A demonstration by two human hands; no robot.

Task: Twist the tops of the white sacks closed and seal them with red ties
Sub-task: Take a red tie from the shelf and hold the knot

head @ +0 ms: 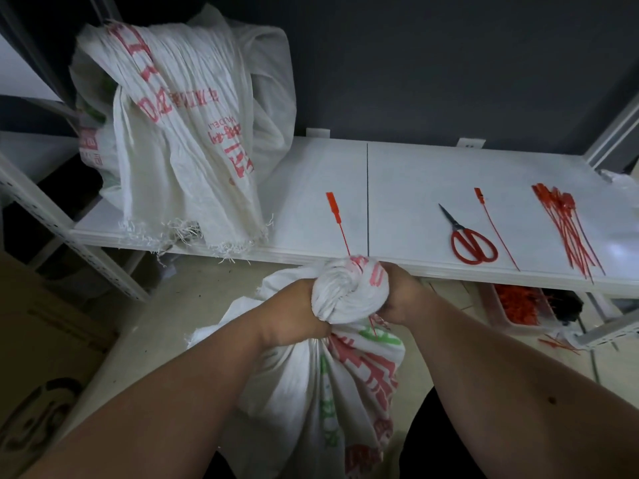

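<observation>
A white sack [321, 392] with red and green print stands on the floor in front of me. Its top [345, 288] is twisted into a thick knot-like bunch. My left hand [294, 316] grips the neck from the left, and my right hand [401, 292] squeezes the bunch from the right. A thin red tie end [373, 326] shows at the neck under my right hand. One red tie [337, 219] lies on the white shelf [311, 188] just behind the sack. A single tie [494, 226] and a bundle of red ties [567, 226] lie further right.
Another white sack [179, 140], open and frayed at its edge, slumps on the shelf's left end. Red-handled scissors [466, 240] lie on the shelf. A tray of red ties [518, 302] sits below the shelf at right. A cardboard box [41, 357] stands at left.
</observation>
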